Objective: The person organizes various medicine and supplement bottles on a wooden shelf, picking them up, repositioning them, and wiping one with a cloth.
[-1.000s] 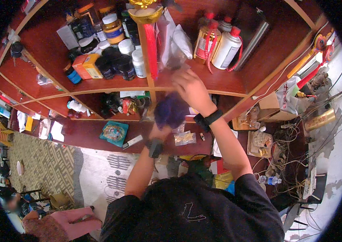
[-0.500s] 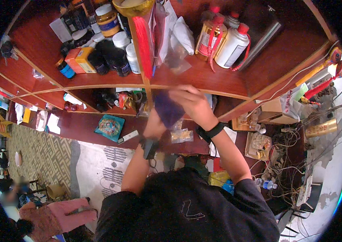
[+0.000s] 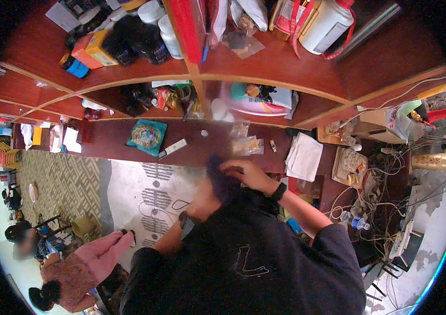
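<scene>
A dark blue cloth (image 3: 220, 181) is bunched between my two hands, close in front of my chest. My left hand (image 3: 203, 198) is smeared by motion; its fingers are hidden where the cloth lies against them, and it appears to grip the cloth's left side. My right hand (image 3: 247, 175) has its fingers bent and pinched on the upper right part of the cloth. Just beyond the hands, small clear packets (image 3: 247, 146) with yellowish contents lie on the red-brown desk (image 3: 191, 156). A teal pouch (image 3: 148, 136) and a narrow white box (image 3: 172, 149) lie to their left.
Above the desk stands a shelf (image 3: 270, 83) holding jars, boxes and a white bottle (image 3: 326, 26). White paper sheets (image 3: 304, 156) and an egg-tray-like box (image 3: 350, 167) sit right, beside tangled cables (image 3: 386, 178). At lower left, two people are nearby, one in pink trousers (image 3: 108, 257).
Both hands have come down and toward my chest with the dark blue cloth, away from the shelf edge. The view has shifted, bringing the desk and lower shelf into fuller sight.
</scene>
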